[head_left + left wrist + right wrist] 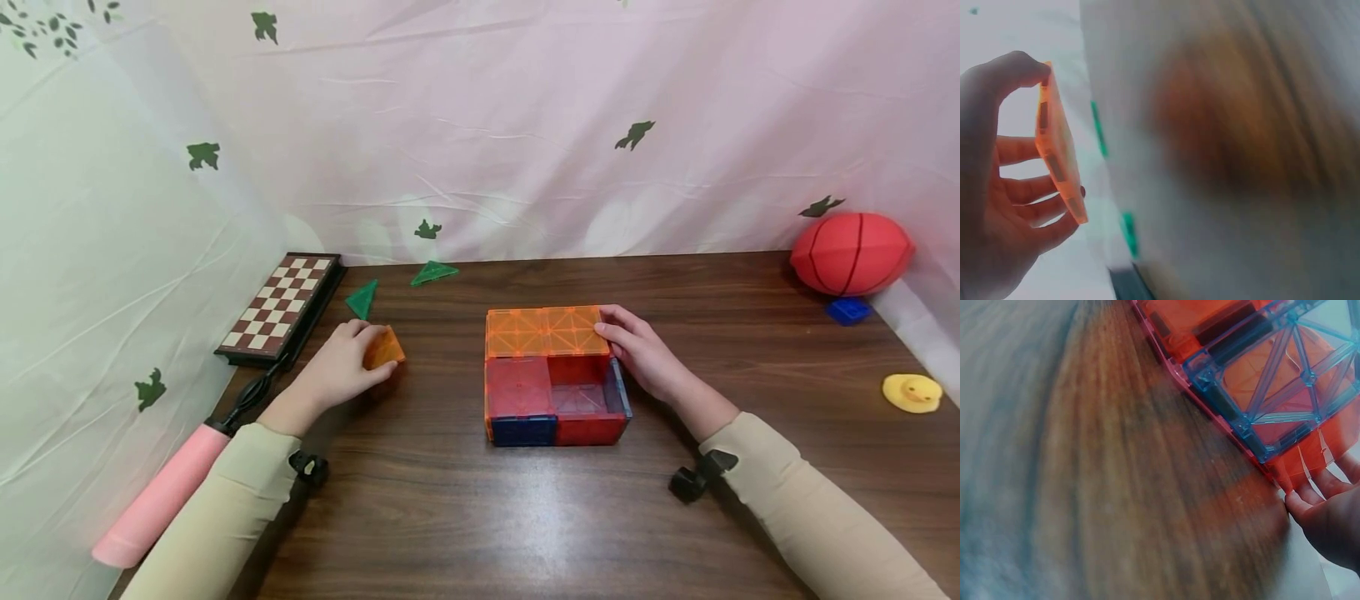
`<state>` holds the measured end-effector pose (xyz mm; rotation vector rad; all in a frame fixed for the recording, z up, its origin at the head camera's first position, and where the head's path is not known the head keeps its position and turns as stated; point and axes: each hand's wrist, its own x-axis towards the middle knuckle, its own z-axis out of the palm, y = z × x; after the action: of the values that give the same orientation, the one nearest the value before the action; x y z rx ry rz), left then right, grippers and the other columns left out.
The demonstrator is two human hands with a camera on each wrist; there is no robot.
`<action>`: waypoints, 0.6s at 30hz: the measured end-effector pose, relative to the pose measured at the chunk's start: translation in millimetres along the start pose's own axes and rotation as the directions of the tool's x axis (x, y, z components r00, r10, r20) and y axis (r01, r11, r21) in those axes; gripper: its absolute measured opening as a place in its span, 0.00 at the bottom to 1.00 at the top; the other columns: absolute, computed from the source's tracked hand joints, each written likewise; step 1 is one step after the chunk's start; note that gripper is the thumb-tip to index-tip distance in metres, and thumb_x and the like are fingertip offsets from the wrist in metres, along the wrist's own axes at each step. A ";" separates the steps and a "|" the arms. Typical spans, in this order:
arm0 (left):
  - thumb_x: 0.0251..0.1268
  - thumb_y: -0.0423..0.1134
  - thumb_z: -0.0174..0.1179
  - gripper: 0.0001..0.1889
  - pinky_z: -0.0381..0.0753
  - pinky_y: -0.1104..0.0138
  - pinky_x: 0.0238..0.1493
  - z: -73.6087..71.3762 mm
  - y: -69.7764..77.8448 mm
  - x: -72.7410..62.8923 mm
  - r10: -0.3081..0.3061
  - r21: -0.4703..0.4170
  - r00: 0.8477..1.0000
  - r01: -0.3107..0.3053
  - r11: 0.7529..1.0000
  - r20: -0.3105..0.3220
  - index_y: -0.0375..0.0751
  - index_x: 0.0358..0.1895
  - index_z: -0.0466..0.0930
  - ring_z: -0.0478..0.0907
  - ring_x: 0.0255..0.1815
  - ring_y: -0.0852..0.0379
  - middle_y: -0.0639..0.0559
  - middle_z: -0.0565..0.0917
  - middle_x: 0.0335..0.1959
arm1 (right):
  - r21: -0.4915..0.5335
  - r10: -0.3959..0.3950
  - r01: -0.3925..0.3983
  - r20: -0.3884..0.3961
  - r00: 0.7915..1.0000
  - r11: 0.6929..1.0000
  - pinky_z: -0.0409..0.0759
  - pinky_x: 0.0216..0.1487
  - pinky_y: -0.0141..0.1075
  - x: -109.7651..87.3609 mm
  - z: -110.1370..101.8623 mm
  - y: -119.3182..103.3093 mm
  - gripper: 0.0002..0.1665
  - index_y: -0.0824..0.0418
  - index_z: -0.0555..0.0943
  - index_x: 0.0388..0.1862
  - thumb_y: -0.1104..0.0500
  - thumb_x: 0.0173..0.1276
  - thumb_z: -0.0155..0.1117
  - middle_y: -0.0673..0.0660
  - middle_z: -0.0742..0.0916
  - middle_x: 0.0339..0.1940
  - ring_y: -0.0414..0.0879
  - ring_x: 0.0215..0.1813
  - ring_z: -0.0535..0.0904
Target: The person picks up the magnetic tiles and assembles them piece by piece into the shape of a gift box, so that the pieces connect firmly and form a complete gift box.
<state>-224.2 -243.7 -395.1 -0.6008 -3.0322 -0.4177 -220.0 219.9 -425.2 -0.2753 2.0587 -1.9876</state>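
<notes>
A box of translucent magnetic tiles [519, 386] stands on the table, with orange, red and blue squares in it. Two orange tiles cover the back half of its top and a red one the front left; the front right cell is uncovered. My right hand [639, 352] grips the box's back right corner, thumb at the orange tile and fingers along the side, as the right wrist view shows with the blue side tile [1285, 381]. Left of the box, my left hand [336, 367] pinches a loose orange square magnetic tile [1059, 150] by its edges, tilted.
Two green triangular tiles [362, 299] lie beyond my left hand. A chessboard [279, 307] and a pink cylinder with a black strap [161, 496] are at the left. Along the right lie a red ball [852, 254], a blue block [848, 311] and a yellow duck [911, 392].
</notes>
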 end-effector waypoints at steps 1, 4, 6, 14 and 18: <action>0.65 0.53 0.67 0.33 0.79 0.48 0.51 -1.8 7.1 1.3 0.024 -0.005 1.000 -0.024 1.000 -0.013 0.33 0.66 0.76 0.72 0.52 0.40 0.35 0.75 0.57 | 0.002 0.000 0.000 0.000 1.000 1.000 0.79 0.56 0.31 -0.1 -0.1 0.0 0.29 0.66 0.63 0.73 0.51 0.83 0.51 0.58 0.75 0.61 0.42 0.53 0.80; 0.64 0.53 0.68 0.33 0.79 0.50 0.51 -7.3 29.7 4.8 0.101 -0.023 0.993 -0.103 0.994 -0.053 0.36 0.66 0.77 0.72 0.54 0.42 0.37 0.75 0.59 | 0.007 0.001 -0.001 -0.001 1.000 1.000 0.79 0.56 0.31 -0.1 0.0 0.2 0.29 0.66 0.63 0.73 0.51 0.83 0.51 0.59 0.75 0.61 0.42 0.53 0.80; 0.63 0.53 0.69 0.33 0.80 0.51 0.50 -10.1 44.5 7.0 0.160 -0.025 0.984 -0.162 0.986 -0.084 0.37 0.66 0.77 0.72 0.54 0.44 0.39 0.75 0.59 | 0.010 0.002 -0.002 0.000 1.000 1.000 0.79 0.56 0.31 -0.1 0.0 0.3 0.29 0.66 0.63 0.73 0.51 0.83 0.51 0.59 0.74 0.62 0.42 0.54 0.79; 0.62 0.54 0.70 0.33 0.79 0.56 0.54 -13.6 103.0 15.3 0.365 -0.038 0.916 -0.376 0.926 -0.169 0.38 0.66 0.79 0.71 0.56 0.47 0.43 0.77 0.58 | 0.014 0.005 -0.005 0.001 1.000 1.000 0.79 0.57 0.31 0.2 0.0 0.2 0.30 0.66 0.62 0.73 0.51 0.83 0.51 0.61 0.73 0.64 0.42 0.55 0.79; 0.61 0.54 0.72 0.32 0.77 0.58 0.58 -7.8 132.1 20.0 0.472 -0.045 0.854 -0.492 0.870 -0.219 0.36 0.62 0.81 0.73 0.57 0.47 0.42 0.78 0.57 | 0.017 0.005 -0.005 -0.003 1.000 1.000 0.78 0.57 0.30 0.3 -0.2 0.2 0.29 0.66 0.62 0.73 0.51 0.83 0.51 0.61 0.72 0.64 0.41 0.55 0.79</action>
<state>-193.1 -120.8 -352.3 -1.2063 -2.5491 -0.5614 -220.3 220.0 -425.5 -0.2635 2.0409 -2.0030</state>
